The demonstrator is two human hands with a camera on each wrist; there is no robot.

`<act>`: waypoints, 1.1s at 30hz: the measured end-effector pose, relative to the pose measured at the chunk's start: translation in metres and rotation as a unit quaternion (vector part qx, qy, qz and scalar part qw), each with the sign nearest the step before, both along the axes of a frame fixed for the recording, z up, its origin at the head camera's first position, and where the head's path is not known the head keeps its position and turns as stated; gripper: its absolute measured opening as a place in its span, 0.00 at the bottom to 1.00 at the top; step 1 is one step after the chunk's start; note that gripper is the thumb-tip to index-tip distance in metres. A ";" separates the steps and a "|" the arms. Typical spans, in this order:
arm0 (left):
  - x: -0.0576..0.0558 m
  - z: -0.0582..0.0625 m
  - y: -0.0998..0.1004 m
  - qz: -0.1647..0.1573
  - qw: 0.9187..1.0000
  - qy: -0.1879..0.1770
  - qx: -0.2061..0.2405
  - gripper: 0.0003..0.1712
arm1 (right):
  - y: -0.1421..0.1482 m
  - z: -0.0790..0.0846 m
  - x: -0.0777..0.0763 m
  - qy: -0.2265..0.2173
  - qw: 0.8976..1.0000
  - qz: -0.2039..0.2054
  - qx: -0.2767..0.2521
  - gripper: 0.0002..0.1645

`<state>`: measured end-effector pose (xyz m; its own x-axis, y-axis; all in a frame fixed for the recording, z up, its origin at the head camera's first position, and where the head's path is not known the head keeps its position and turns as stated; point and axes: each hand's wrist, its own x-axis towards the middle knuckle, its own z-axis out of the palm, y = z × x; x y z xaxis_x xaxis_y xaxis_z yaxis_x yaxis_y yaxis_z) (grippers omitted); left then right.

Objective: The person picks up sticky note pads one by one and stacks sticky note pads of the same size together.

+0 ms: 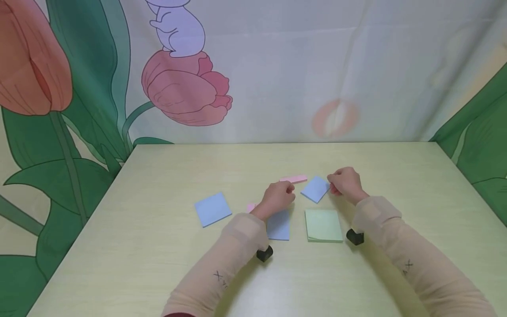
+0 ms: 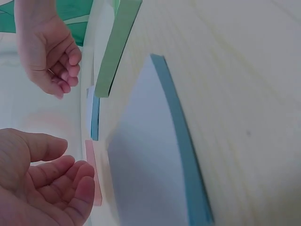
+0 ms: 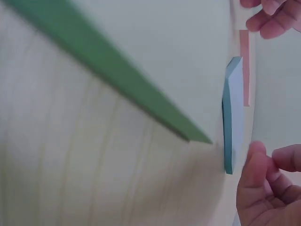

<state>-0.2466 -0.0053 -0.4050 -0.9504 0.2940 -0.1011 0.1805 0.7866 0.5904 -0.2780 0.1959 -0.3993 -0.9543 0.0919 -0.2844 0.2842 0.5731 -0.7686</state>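
My left hand (image 1: 279, 197) hovers above a blue sticky note pad (image 1: 279, 226), whose upper part it hides. Its fingers are loosely bent and hold nothing, with thumb and forefinger apart in the left wrist view. Just right of a second blue pad (image 1: 315, 189), turned cornerwise, my right hand (image 1: 346, 182) hangs with relaxed, bent fingers and nothing between them. Behind the left hand lies a narrow pink pad (image 1: 294, 179). A thicker green pad (image 1: 323, 225) sits between the forearms, a lower sheet corner lifting slightly.
Farther left a third blue pad (image 1: 213, 209) lies tilted on the pale wooden table (image 1: 130, 264). A small pink piece (image 1: 251, 207) peeks out beside the left wrist, mostly covered. Behind the table hangs a flower-printed curtain (image 1: 277, 88).
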 end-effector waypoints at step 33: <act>-0.005 -0.008 0.016 -0.004 0.997 -0.059 0.041 0.20 | -0.010 -0.011 0.001 -0.160 0.980 -0.042 -0.109 0.10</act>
